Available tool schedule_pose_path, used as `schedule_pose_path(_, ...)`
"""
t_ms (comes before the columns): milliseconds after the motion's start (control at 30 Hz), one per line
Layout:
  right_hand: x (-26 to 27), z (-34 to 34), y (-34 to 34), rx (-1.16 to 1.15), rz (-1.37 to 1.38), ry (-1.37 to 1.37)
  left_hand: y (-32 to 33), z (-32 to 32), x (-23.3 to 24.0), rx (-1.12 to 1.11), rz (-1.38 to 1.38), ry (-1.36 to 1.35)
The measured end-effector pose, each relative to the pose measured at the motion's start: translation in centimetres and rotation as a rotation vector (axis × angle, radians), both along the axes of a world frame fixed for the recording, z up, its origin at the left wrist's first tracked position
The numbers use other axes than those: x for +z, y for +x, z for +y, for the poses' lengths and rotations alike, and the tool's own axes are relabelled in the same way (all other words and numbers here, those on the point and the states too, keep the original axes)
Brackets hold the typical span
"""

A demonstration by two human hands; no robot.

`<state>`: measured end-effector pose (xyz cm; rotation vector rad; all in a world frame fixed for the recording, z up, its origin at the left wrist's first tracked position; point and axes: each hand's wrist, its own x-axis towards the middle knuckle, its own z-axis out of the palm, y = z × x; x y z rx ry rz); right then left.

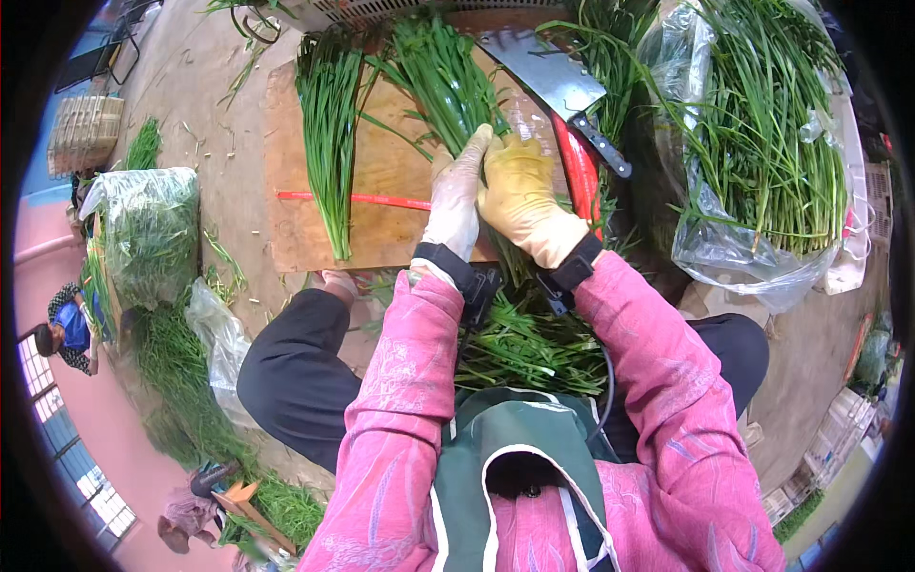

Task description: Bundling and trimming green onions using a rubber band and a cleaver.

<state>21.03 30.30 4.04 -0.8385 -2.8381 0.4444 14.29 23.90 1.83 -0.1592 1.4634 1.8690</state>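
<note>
My left hand (pixel 456 196), in a whitish glove, and my right hand (pixel 527 193), in a yellow glove, press together around the lower end of a bunch of green chives (pixel 447 82). Its leaves fan out away from me over a wooden board (pixel 393 168). To the left, a second chive bunch (pixel 332 136) lies lengthwise on the board, apart from my hands. It crosses a thin red strip (pixel 389 201) that bears writing. Beyond my right hand rests a cleaver (pixel 547 68) with a black handle, near a broad red band (pixel 577 161).
On the right stands a plastic-lined container (pixel 758 275) heaped with long chives. Loose greens (pixel 536 347) lie between my legs. Farther left are a plastic-wrapped bundle (pixel 150 236) and a long green pile (pixel 179 379). Two other people are at the far left. A plastic crate (pixel 436 11) borders the board.
</note>
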Motion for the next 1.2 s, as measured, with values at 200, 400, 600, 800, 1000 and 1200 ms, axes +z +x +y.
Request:
schedule_pose_path(200, -1.0, 5.1, 1.2, -0.142, 0.465, -0.619, -0.4, -0.2, -1.7, -0.021, 0.088, -0.065)
schedule_pose_path(400, -2.6, 6.0, -1.6, -0.170, 0.155, -0.534, -0.4, 0.3, -3.4, 0.021, 0.186, -0.173)
schedule_pose_path(600, -4.0, 6.3, -3.1, -0.055, 0.269, -0.789, 0.3, 0.6, -3.6, 0.110, 0.283, -0.324)
schedule_pose_path(800, -2.6, 7.6, -1.6, -0.251, -0.096, -1.565, 2.5, 0.4, -0.6, 0.134, -0.070, -0.003)
schedule_pose_path(1000, 0.7, 7.1, 3.2, -0.252, 0.160, -1.837, 4.7, 0.4, 2.2, 0.014, -0.067, 0.077)
schedule_pose_path(1200, 1.6, 6.4, 6.5, -0.344, 0.305, -2.055, 7.2, 0.3, 2.7, -0.011, 0.001, 0.058)
